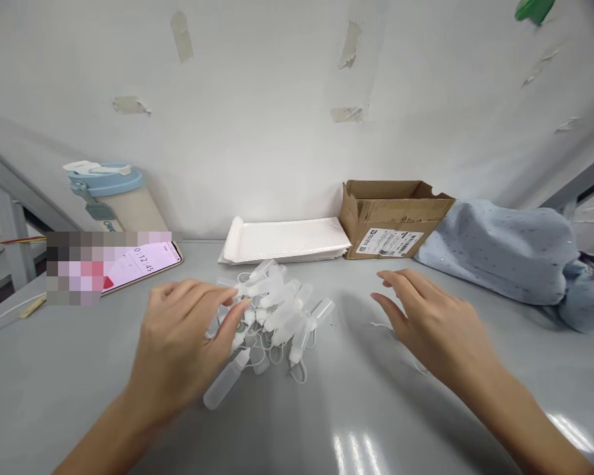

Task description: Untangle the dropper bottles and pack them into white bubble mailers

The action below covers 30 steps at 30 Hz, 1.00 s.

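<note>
A heap of small translucent plastic squeeze bottles [287,313] with white caps and thin looped straps lies mid-table. My left hand [183,336] hovers at the heap's left side, thumb and forefinger a little apart, with nothing visible between them. Part of the heap is hidden behind those fingers. One loose bottle [222,386] lies below the heap, slanting toward the front left. To the right, my right hand [430,323] is over the table, thumb and fingers spread and holding nothing. Thin white strands [383,325] show beneath it, partly covered by the hand.
Behind the heap, white padded envelopes [287,239] are stacked against the wall. An open cardboard box [393,221] with a label adjoins them, beside a light-blue cloth [499,251]. At left are a phone [146,264] showing a timer and a cream tumbler [133,208] with a blue lid.
</note>
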Tool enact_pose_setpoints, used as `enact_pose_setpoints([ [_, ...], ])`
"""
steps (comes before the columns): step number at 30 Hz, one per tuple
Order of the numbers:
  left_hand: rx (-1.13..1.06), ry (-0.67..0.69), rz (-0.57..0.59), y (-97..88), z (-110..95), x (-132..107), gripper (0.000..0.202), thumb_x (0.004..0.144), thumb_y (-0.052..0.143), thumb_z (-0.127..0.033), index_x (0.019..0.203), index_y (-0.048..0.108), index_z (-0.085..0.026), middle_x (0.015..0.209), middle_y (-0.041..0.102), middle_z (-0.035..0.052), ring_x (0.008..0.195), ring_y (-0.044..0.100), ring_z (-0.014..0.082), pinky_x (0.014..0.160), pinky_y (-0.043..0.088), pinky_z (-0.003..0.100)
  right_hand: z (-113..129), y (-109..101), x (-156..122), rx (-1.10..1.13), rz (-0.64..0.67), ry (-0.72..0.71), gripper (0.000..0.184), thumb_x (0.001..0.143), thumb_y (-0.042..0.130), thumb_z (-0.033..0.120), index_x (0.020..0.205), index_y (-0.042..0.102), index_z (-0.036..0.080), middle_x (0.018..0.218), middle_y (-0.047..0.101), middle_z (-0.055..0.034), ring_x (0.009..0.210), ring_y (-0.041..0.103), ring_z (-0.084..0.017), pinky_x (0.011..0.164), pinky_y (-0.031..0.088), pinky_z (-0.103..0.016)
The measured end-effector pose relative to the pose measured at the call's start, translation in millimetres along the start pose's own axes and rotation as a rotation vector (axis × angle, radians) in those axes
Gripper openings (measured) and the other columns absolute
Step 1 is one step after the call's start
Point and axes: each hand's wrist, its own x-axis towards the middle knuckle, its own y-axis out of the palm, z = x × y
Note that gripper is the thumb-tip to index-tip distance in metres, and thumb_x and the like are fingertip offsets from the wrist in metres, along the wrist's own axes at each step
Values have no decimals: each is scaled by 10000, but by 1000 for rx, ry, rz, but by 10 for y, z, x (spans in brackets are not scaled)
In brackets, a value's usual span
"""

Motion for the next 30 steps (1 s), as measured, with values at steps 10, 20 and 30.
enact_pose_setpoints([
  [10,-466,365,59,28,-617,-231,161,790,543,4,746,619,-132,595,610,-2,585,519,137,636,403,336,-467,-14,37,184,572,291,180,834,499,216,862,676,232,764,681,-33,631,608,-189,537,377,-274],
  [20,-473,304,65,11,-568,-151,167,787,543,17,773,596,-141,621,625,15,614,525,146,626,409,334,-610,-18,-133,369,821,247,88,690,613,308,690,643,225,719,631,-47,622,597,-213,493,390,-280],
  [30,-497,281,78,7,-511,-170,151,774,575,14,808,592,-131,659,617,25,662,518,154,631,401,338,-379,-59,-47,451,808,150,106,679,541,159,736,609,218,768,620,-20,660,578,-176,543,421,-265],
])
